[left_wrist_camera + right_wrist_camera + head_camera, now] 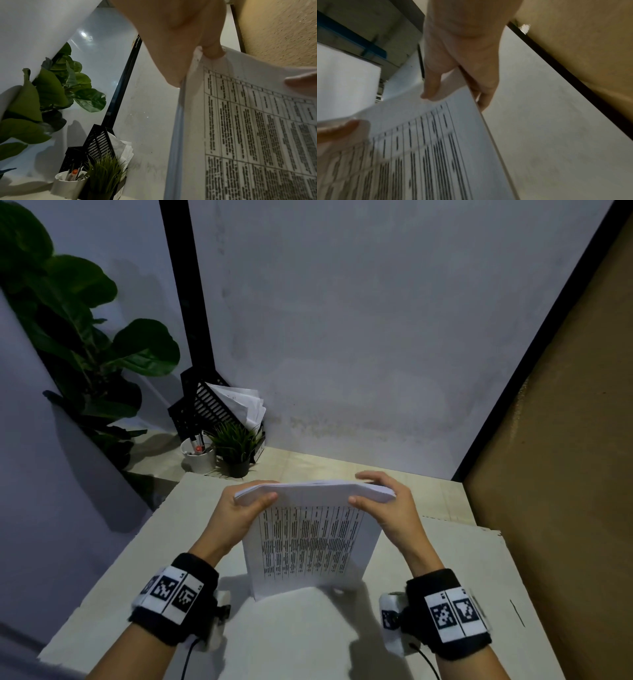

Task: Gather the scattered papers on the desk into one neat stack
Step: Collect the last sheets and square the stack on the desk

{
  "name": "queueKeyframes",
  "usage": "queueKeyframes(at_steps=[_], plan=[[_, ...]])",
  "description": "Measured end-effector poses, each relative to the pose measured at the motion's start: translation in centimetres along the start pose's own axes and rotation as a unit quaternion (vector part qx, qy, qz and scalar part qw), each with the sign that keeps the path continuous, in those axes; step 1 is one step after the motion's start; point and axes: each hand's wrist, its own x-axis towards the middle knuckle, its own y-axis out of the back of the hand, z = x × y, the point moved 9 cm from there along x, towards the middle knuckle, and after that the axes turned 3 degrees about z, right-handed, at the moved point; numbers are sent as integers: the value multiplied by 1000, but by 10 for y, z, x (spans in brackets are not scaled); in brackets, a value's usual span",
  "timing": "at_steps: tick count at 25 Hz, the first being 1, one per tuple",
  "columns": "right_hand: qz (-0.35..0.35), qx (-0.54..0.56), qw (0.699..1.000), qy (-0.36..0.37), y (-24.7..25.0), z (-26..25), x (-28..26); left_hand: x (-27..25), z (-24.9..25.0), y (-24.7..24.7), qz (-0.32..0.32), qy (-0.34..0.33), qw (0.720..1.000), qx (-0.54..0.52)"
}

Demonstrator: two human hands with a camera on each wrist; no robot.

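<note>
A stack of white papers [310, 546] printed with a dense table stands upright on its lower edge on the desk [301, 642], its top curling away from me. My left hand [239, 508] grips the stack's upper left corner, thumb on the printed face. My right hand [383, 501] grips the upper right corner, thumb in front and fingers behind. The left wrist view shows the printed sheet [257, 135] close up with my left hand [212, 52] pinching its top. The right wrist view shows the paper stack [428, 155] held by my right hand [436, 93].
At the desk's back left stand a white pen cup [198, 457], a small potted grass plant [236, 446] and a black slatted file holder [212, 405] stuffed with papers. A large leafy plant [78, 337] fills the left. A brown board wall [565, 440] borders the right.
</note>
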Motion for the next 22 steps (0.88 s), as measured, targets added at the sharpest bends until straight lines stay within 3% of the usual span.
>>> queueKeyframes(at_steps=[2, 4, 7, 9, 10, 13, 17, 22], plan=[[18, -142, 989, 45, 5, -34, 5, 0, -2, -1, -2, 1, 1000, -1], [-3, -276, 954, 113, -12, -76, 5, 1, 0, -3, 1, -3, 1000, -5], [-122, -444, 872, 165, -73, -92, 1, 3, 1, 1, 10, -19, 999, -25], [-212, -526, 811, 146, -107, -69, 0, 3, -2, 3, 26, -19, 999, -24], [-229, -542, 798, 131, -113, -62, 2, 3, -1, 5, 35, -15, 999, -22], [-246, -566, 777, 121, -123, -64, 13, 3, 1, 6, 37, -15, 999, -16], [-267, -570, 760, 163, -134, -73, 5, 1, -7, 4, 14, 6, 1000, -12], [-221, -466, 834, 197, -69, -118, 2, -19, -57, 2, -86, 99, 990, 45]])
